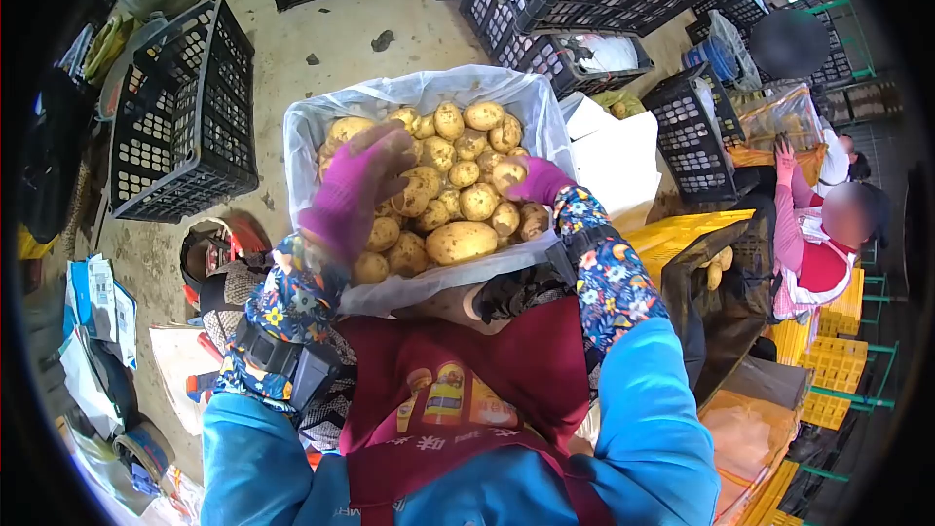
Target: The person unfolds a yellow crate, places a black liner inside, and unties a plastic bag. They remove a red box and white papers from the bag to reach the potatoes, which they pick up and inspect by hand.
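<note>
At 12 o'clock from centre, a plastic-lined box (559, 131) holds the soil-marked potatoes (463, 243); at 6 o'clock, the maroon apron (550, 360) shows printed yellow-and-red packaging (446, 395) and pale Chinese characters (429, 443), 味 apparently among them, the others too blurred to read. At the box's 9 o'clock, the purple-gloved left hand (355, 180) is spread, thumb apart from fingers; at 3 o'clock, the right hand (542, 180) meets one potato (507, 176), though I cannot tell whether it pinches it.
</note>
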Motion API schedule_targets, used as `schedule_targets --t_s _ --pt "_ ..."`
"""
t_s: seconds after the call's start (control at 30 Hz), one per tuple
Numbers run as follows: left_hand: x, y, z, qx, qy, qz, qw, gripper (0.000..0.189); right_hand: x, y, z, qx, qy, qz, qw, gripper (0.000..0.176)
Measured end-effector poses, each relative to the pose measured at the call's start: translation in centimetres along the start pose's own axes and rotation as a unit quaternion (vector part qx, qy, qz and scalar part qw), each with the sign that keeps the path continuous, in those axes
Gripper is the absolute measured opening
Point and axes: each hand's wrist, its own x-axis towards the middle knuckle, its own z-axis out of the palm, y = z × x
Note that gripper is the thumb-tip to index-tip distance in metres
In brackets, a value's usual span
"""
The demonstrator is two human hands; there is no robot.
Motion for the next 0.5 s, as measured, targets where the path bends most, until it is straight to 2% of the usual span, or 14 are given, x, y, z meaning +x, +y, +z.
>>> schedule_targets --t_s 0.03,0.1,0.17,0.2,0.3,0.33,0.43,0.47,0.5 --pt "-0.3 0.1 0.7 -0.001 -0.006 -0.025 1.000 0.063 -0.2 -0.9 -0.3 0.090 0.024 -0.060 0.994 0.074" --pt "-1.2 0.4 2.3 0.000 -0.015 -0.071 0.997 0.062 -3.0 -7.0 -2.7 0.095 0.043 -0.199 0.974 0.069" --pt "-0.4 -1.7 2.7 0.015 -0.049 -0.102 0.993 0.061 -5.5 -12.0 -3.6 0.064 0.080 -0.308 0.946 0.070" --pt "0.2 -2.3 3.0 0.024 -0.115 -0.094 0.989 0.059 -7.8 -14.9 -4.3 0.001 0.090 -0.314 0.945 0.070" --pt "-0.3 -2.0 3.9 -0.092 -0.205 -0.095 0.970 0.055 -8.9 -16.7 -1.6 0.053 0.257 -0.294 0.919 0.064" --pt "-0.5 -1.7 4.7 -0.111 -0.208 -0.080 0.969 0.057 -9.1 -16.9 -1.6 0.038 0.256 -0.270 0.927 0.062" --pt "-0.1 -1.9 4.0 -0.075 -0.233 -0.008 0.969 0.055 -9.3 -17.7 -2.2 0.021 0.307 -0.286 0.907 0.049" --pt "-0.7 -1.3 4.5 -0.002 -0.207 0.041 0.977 0.055 -9.3 -18.0 -2.7 0.107 0.293 -0.297 0.902 0.038" --pt "-0.5 -1.0 4.5 -0.026 -0.207 0.003 0.978 0.056 -8.7 -18.0 -2.9 0.252 0.291 -0.261 0.885 0.037"
